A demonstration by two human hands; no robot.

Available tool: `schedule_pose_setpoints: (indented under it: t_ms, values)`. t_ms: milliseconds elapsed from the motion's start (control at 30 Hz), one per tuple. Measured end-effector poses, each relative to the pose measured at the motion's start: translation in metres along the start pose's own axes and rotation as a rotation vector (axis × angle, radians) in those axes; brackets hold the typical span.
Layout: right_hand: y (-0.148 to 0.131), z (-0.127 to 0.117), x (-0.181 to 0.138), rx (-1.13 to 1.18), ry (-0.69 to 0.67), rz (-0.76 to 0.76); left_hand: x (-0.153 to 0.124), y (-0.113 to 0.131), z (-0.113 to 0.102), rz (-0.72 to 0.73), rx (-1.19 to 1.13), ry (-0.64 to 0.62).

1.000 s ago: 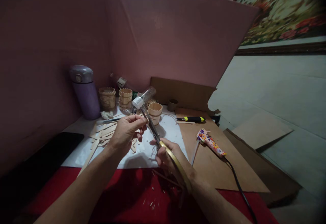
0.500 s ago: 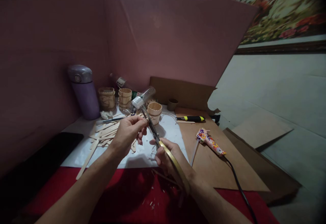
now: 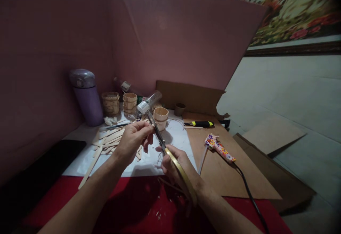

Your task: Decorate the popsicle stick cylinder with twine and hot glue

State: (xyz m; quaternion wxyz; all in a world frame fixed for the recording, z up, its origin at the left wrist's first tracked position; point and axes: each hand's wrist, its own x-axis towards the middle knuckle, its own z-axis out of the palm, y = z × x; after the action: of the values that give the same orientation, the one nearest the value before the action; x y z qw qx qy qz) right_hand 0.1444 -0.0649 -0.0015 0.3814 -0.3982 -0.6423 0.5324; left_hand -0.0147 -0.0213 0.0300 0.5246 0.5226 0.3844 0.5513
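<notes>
Right hand (image 3: 174,164) grasping gold-handled scissors (image 3: 162,143) by the handles. Scissors are above the white sheet (image 3: 177,138), toward its right edge; handles overhang the sheet's near edge, over the red table covering (image 3: 62,193). Blades angle away and left.

Left hand (image 3: 134,138): thumb and forefinger together at the blades; can't tell if they grip anything, too small to see. Wooden sticks (image 3: 112,141) piled beneath and beside it, left half of sheet; one long stick crosses the sheet's near edge. Scalloped wooden cup (image 3: 160,123) upright just beyond the blades, clear plastic bottle (image 3: 154,99) tilted behind. Purple tumbler (image 3: 89,102) at sheet's far left corner.

Cardboard (image 3: 239,180) right of the sheet: floral glue gun (image 3: 220,149) mid-board, black-and-yellow utility knife (image 3: 201,124) near its far edge.
</notes>
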Motion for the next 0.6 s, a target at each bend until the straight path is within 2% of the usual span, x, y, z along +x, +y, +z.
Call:
schedule_pose_setpoints:
  t_ms: [267, 600]
  values:
    - [-0.0001, 0.0012, -0.0013, 0.004, 0.007, 0.002, 0.0002, -0.0010, -0.0007, 0.022, -0.004, -0.025]
    - [-0.0042, 0.0004, -0.0011, -0.042, 0.013, -0.029, -0.0038, -0.0089, 0.0081, 0.082, -0.050, 0.061]
